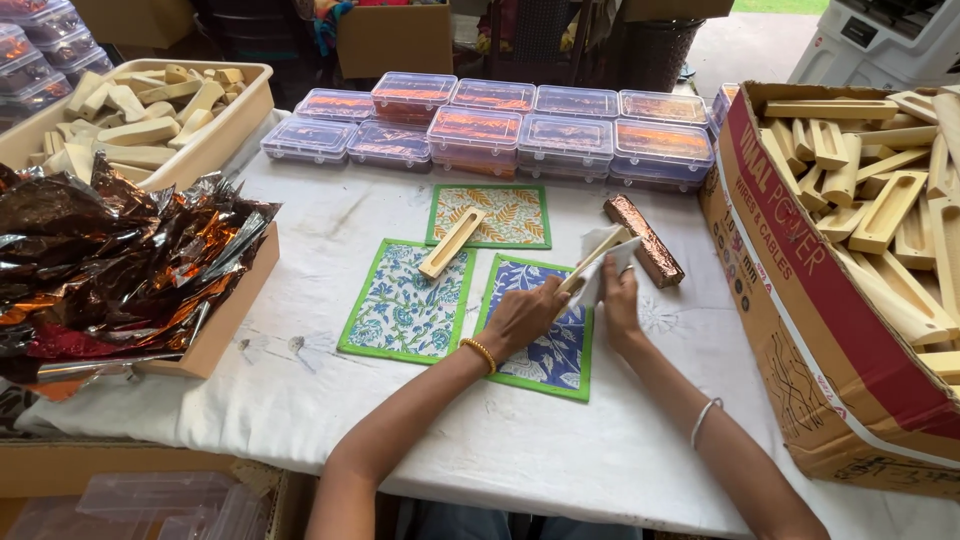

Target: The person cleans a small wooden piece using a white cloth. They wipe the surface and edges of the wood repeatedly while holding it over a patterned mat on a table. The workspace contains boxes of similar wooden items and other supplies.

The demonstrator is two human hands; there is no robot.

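Gripping a pale wooden holder (592,262) at its lower end with the left hand (522,318), fingers closed around it, tilted up and to the right. Pinching a white cloth (603,262) against the same holder with the right hand (620,300), fingers clamped on both. Held just above the blue floral mat (545,350), green-edged, on the white tablecloth (500,430). Just to the right, a foil-wrapped bar (645,240), coppery brown, flat on the cloth. To the left, a second green-edged mat with blue flowers (405,310) and, behind it, a yellow leaf-print mat (505,215), with another wooden holder (452,243) across the two. Further back, rows of clear plastic boxes (500,125) with orange contents. At the far right, a red-banded cardboard carton (800,330) full of bare wooden holders. At the left, crumpled brown and copper foil sheets (110,260) in a shallow tray, and behind them a beige tub of wooden blocks (140,110).
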